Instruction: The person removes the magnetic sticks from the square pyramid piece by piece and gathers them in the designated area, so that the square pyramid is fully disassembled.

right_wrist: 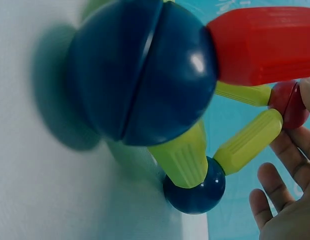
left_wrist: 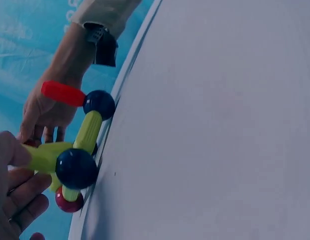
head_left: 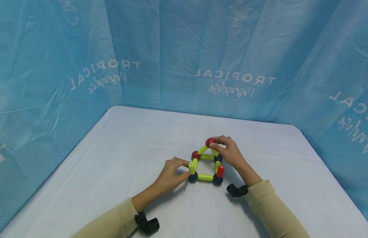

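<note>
Left hand (head_left: pixel 172 172) pinching upright yellow rod (head_left: pixel 191 168) at near-left corner of rod-and-ball frame (head_left: pixel 206 165) on table (head_left: pixel 112 165). Right hand (head_left: pixel 227 152) gripping top red ball (head_left: pixel 210 142). Best steadying base, moving gently.

Makeshift recording booth, white-clothed table (head_left: pixel 118 155), blue "Tropical paradise" printed sheets (head_left: pixel 178 53) hung as walls

A surface (head_left: pixel 118 172) covered in pale, slightly creased white cloth fills the lower half of the head view, its far edge meeting a blue backdrop. Right of centre a toy frame (head_left: pixel 206 163) of yellow-green rods and balls stands directly on it, resting on dark blue balls (head_left: pixel 193 177) at the near corners and a red ball (head_left: pixel 196 154) at the far left corner
</note>
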A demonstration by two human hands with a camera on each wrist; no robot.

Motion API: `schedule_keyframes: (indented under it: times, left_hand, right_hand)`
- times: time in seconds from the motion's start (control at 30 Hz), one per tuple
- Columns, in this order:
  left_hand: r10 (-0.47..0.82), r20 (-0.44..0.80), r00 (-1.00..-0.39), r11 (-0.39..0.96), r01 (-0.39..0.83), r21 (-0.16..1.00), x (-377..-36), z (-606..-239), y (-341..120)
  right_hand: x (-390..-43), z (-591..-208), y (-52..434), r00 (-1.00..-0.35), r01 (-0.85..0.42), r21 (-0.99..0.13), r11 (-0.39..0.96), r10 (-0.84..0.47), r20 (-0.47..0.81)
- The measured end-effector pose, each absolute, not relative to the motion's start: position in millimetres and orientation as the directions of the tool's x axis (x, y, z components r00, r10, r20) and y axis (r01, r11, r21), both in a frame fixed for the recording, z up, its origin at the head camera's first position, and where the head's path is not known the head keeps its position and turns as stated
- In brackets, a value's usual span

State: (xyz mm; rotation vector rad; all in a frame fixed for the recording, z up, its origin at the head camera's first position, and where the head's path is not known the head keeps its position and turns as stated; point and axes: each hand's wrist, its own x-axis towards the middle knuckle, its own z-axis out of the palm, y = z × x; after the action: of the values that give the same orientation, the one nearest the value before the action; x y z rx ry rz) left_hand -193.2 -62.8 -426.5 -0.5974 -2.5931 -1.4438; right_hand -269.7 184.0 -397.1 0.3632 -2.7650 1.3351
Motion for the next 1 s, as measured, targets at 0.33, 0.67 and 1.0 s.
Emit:
schedule_keyframes:
  times: [0.33, 0.67, 1.0]
  left_hand:
    - [0.233, 0.254, -0.939, 0.538, 0.342, 0.770, -236.4, -424.6, -68.1]
    - [0.349, 0.147, -0.926, 0.549, 0.329, 0.769, -265.2, -418.8, -46.2]
    - [0.347, 0.125, -0.930, 0.555, 0.311, 0.771, -272.5, -417.7, -35.3]
  right_hand:
    - [-269.0, -397.6, 182.9, -0.967, -0.246, -0.779, 0.576, -0.201, 0.156]
    - [-267.3, -400.9, 176.4, -0.953, -0.299, -0.771, 0.562, -0.225, 0.205]
    - [-264.9, -398.2, 169.5, -0.937, -0.344, -0.750, 0.565, -0.262, 0.232]
